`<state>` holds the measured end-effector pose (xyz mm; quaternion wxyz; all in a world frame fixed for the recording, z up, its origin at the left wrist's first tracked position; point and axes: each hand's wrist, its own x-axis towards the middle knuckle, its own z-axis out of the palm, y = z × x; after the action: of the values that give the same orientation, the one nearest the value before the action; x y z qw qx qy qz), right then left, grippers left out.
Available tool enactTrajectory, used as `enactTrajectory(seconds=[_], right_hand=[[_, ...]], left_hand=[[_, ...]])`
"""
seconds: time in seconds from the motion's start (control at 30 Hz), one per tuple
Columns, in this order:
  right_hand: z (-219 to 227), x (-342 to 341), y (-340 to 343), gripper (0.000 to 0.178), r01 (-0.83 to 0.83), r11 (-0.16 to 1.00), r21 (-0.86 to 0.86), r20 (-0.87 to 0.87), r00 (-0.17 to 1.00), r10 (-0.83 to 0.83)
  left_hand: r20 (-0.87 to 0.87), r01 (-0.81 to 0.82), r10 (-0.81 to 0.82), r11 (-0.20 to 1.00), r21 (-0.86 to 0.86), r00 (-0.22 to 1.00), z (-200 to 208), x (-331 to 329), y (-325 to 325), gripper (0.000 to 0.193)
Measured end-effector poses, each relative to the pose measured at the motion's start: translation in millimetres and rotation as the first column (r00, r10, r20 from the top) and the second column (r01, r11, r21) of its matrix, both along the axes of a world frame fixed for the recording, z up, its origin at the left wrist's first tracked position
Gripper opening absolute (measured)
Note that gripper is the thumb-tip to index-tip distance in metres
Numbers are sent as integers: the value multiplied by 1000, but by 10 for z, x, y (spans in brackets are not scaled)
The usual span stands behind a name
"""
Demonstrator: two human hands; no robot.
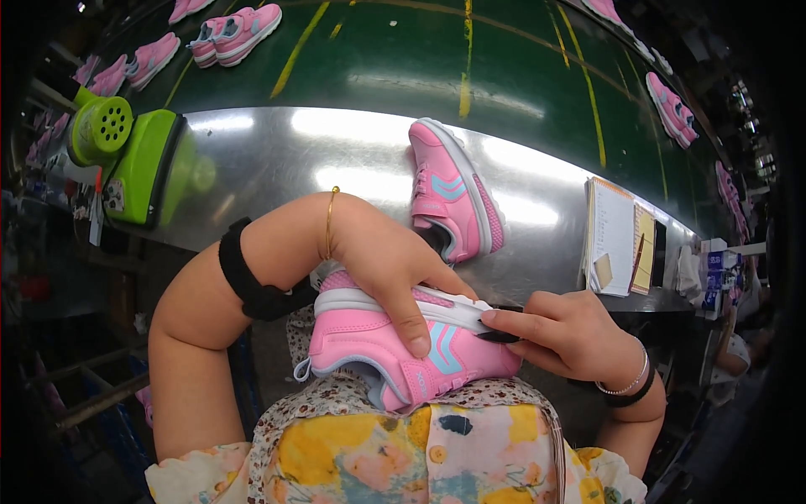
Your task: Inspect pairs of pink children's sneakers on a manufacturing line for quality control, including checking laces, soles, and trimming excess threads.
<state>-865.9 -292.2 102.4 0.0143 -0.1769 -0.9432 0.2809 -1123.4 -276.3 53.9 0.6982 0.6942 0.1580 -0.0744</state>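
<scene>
A pink sneaker (pixel 344 336) with a white sole and light blue stripes lies on its side against my lap. My left hand (pixel 382 260) is wrapped over its sole, with the thumb on the upper near the stripes. My right hand (pixel 567 332) is closed at the toe end. Its index finger presses along the white sole edge, and a small dark object (pixel 497 336) shows between its fingers, of a kind I cannot make out. A second pink sneaker (pixel 449 193) lies on the metal table just beyond my hands, toe pointing away.
The shiny metal table (pixel 252 151) borders a green conveyor belt (pixel 403 50) with yellow lines. More pink sneakers (pixel 239 34) sit on the belt. A bright green device (pixel 138 168) stands at left. Toward the right lie an open notebook (pixel 609 231) and a pen (pixel 638 252).
</scene>
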Motion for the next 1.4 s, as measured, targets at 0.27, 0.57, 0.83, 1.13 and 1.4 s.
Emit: enactTrajectory(seconds=[0.27, 0.57, 0.83, 1.13, 1.4], right_hand=[[23, -38, 17, 45, -48, 999, -4, 30, 998, 48], [-33, -12, 8, 51, -109, 989, 101, 49, 993, 104], [-84, 15, -15, 51, -137, 946, 294, 11, 990, 140], [-86, -34, -51, 50, -103, 959, 264, 8, 994, 105], [-147, -6, -89, 54, 34, 999, 29, -4, 999, -34]], left_hand=[[2, 10, -10, 999, -31, 1000, 12, 14, -4, 85], [25, -3, 3, 1000, 0, 1000, -12, 7, -6, 84], [3, 4, -4, 999, -36, 1000, 25, 18, 4, 84], [-20, 17, -18, 1000, -20, 1000, -7, 26, 1, 86], [-24, 18, -18, 1000, -17, 1000, 16, -7, -4, 87]])
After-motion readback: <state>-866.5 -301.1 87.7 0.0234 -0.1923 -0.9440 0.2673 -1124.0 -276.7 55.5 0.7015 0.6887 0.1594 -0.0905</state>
